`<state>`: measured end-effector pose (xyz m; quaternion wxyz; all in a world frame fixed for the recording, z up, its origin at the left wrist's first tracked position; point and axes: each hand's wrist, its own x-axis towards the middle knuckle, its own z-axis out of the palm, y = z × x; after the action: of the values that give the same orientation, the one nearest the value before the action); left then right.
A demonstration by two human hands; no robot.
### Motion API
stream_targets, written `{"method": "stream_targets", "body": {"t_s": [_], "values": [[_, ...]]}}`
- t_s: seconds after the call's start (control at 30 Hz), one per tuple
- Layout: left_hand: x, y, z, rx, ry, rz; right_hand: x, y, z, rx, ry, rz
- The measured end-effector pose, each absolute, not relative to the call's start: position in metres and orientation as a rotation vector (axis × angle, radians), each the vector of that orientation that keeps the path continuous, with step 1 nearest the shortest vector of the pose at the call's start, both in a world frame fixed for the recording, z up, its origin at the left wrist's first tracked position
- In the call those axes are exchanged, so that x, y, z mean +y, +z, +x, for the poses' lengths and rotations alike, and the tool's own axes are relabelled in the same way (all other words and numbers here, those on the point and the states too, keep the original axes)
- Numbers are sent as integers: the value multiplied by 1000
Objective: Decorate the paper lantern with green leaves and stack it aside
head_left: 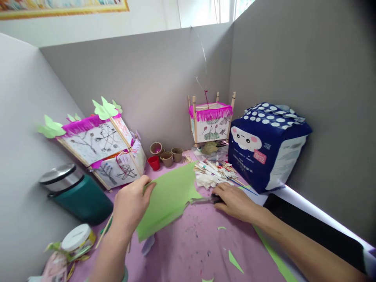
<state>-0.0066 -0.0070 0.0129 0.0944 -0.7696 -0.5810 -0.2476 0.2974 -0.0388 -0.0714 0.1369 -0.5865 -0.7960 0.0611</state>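
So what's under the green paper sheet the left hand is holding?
Under the green paper sheet, held by the left hand, lies the pink table cover with green scraps. Whatever sits directly beneath the sheet is covered.

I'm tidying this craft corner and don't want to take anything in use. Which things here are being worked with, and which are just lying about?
In use:
left hand holding the green paper sheet
right hand on the scissors

Lying about:
two paper lanterns
small cups
tissue pack
teal bin
stick pile
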Motion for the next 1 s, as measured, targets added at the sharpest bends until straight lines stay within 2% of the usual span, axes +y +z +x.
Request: {"method": "stream_targets", "body": {"t_s": [0.2,0.27,0.33,0.4,0.47,0.53,0.57,0.67,0.77,0.87,1.0], "values": [[-24,32,-15,-1703,-1239,-2309,-20,-45,276,-1886,154,-1407],[-25,33,-16,-1801,-1354,-2313,-11,-41,269,-1736,349,-1363],[-23,31,-18,-1919,-1541,-2273,0,-42,263,-1614,691,-1337],[-18,25,-21,-1916,-1946,-2176,9,-46,258,-1429,958,-1279],[-12,17,-26,-1774,-2469,-2092,16,-52,253,-1171,1080,-1180],[-6,4,-30,-1701,-2802,-2136,19,-59,248,-932,1149,-1079],[-4,-4,-30,-1770,-2823,-2220,19,-63,245,-852,1181,-1050],[-4,-30,-18,-2147,-2545,-2439,14,-73,231,-768,1254,-1047],[-12,-56,6,-2295,-2394,-2611,5,-83,216,-778,1313,-1038],[-21,-73,25,-2396,-2521,-2303,-2,-94,204,-845,1286,-1086],[-25,-79,34,-2384,-3031,-1766,-8,-105,196,-977,1174,-1161]]}}
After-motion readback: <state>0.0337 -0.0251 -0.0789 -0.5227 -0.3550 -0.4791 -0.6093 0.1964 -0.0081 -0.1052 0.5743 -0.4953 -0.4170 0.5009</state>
